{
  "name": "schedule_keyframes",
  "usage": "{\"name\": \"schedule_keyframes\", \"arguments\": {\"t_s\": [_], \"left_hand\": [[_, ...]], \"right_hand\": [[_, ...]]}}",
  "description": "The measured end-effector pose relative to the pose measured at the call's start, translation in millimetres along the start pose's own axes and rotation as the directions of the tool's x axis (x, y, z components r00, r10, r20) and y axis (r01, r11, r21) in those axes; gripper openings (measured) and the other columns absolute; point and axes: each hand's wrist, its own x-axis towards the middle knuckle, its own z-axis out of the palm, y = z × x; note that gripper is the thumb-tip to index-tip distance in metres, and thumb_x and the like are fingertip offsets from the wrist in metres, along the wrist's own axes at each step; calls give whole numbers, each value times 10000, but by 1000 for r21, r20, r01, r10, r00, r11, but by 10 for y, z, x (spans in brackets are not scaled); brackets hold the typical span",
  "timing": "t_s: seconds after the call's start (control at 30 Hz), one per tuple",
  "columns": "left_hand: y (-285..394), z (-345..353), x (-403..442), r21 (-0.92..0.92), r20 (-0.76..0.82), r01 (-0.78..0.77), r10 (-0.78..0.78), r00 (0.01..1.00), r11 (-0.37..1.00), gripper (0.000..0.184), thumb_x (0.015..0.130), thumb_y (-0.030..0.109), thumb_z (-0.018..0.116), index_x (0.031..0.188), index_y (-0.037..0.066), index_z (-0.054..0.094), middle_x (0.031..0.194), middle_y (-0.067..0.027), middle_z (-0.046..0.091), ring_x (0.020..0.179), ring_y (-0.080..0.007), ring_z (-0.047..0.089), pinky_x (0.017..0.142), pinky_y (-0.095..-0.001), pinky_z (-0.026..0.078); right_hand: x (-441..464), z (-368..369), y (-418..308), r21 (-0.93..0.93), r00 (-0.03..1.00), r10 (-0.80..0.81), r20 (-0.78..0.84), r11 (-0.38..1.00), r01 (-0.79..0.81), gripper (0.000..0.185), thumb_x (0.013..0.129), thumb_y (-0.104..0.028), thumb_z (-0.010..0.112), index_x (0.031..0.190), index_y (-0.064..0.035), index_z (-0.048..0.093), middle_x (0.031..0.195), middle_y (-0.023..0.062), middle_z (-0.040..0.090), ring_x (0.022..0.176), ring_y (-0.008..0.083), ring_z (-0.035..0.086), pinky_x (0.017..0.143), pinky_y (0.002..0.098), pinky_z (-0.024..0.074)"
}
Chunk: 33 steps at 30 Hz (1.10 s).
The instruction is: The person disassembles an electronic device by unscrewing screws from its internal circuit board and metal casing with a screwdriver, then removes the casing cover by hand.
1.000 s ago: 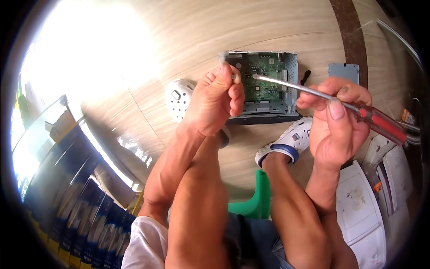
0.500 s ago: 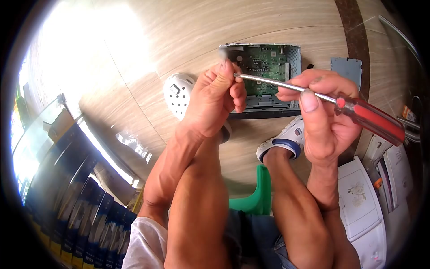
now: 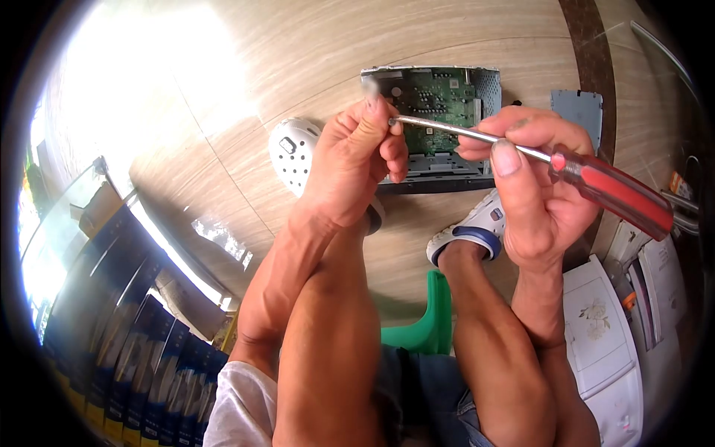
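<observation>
We have both hands raised over an open metal case (image 3: 488,93) on the floor (image 3: 313,45), with its green circuit board (image 3: 439,97) facing up. Right hand (image 3: 547,179): closed round a screwdriver (image 3: 611,188), thumb on one side and fingers on the other, near where the red handle meets the shaft. Shaft runs leftward, slightly up, across our view of the board; tip is right at the left hand's fingers. Left hand (image 3: 354,153): thumb pressed to the index finger, other fingers curled, pinching a small piece (image 3: 392,121) at the screwdriver tip; too small for us to name. Something pale and blurred shows just above the left thumb; we can't tell what.

Around: flat grey plate (image 3: 577,113) on the floor right of the case, apart from it, by a dark floor strip (image 3: 590,45). White clogs on both feet: left clog (image 3: 296,153) near the case's left side, right clog (image 3: 469,231) just below it. Green stool (image 3: 432,320) between the legs, white drawer unit (image 3: 607,331) lower right, blue-and-yellow packs (image 3: 149,380) lower left.
</observation>
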Motion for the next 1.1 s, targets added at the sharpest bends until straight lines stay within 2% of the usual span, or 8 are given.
{"name": "schedule_keyframes", "arguments": {"t_s": [0.43, 0.63, 0.77, 0.83, 0.93, 1.1], "left_hand": [[0, 4, 12, 55, -9, -13, 14, 1000, 998, 398, 1062, 452, 512, 896, 91, 535, 677, 10, 485, 598, -123, 493, 549, -276, 442], [-8, -6, 7, 156, -42, -59, 67, 997, 986, 382, 1055, 427, 541, 894, 80, 543, 675, -1, 503, 596, -122, 510, 543, -266, 451], [-29, -8, 16, 144, -74, -97, 109, 991, 985, 402, 1042, 401, 593, 836, 56, 609, 639, -7, 559, 572, -103, 547, 545, -254, 472], [-30, -10, 17, 156, -86, -100, 114, 990, 983, 409, 1041, 403, 596, 825, 56, 613, 634, -7, 561, 566, -102, 544, 544, -250, 467], [-45, -25, 12, 265, -48, -140, 158, 986, 954, 375, 1057, 392, 556, 886, 59, 567, 669, -8, 504, 595, -124, 503, 546, -278, 449], [-56, -6, 22, 346, -55, -168, 199, 978, 923, 384, 1063, 382, 549, 866, 53, 580, 649, -8, 504, 576, -120, 502, 539, -266, 447]], "right_hand": [[-1, 2, 1, 17, 1000, 0, -14, 1000, 1, 207, 931, 66, 593, 1131, 27, 555, 1032, 228, 656, 820, 246, 701, 745, 371, 618], [-5, 47, -2, -14, 999, -7, -51, 1000, 6, 189, 937, 58, 596, 1121, 35, 560, 1024, 219, 664, 813, 233, 705, 743, 357, 621], [16, 24, -68, -126, 997, 65, -41, 990, -70, 185, 938, 53, 611, 1117, 47, 564, 997, 204, 681, 802, 216, 716, 726, 339, 627], [13, 43, -67, -96, 995, 76, -63, 992, -82, 189, 935, 53, 626, 1115, 50, 567, 976, 193, 690, 790, 208, 721, 714, 328, 630], [16, 30, -62, -98, 995, 72, -65, 992, -79, 191, 931, 51, 644, 1109, 49, 572, 953, 183, 698, 776, 203, 726, 701, 317, 633], [23, 47, -58, -99, 995, 62, -83, 993, -70, 181, 932, 48, 654, 1096, 48, 577, 947, 180, 699, 786, 202, 726, 704, 315, 633]]}}
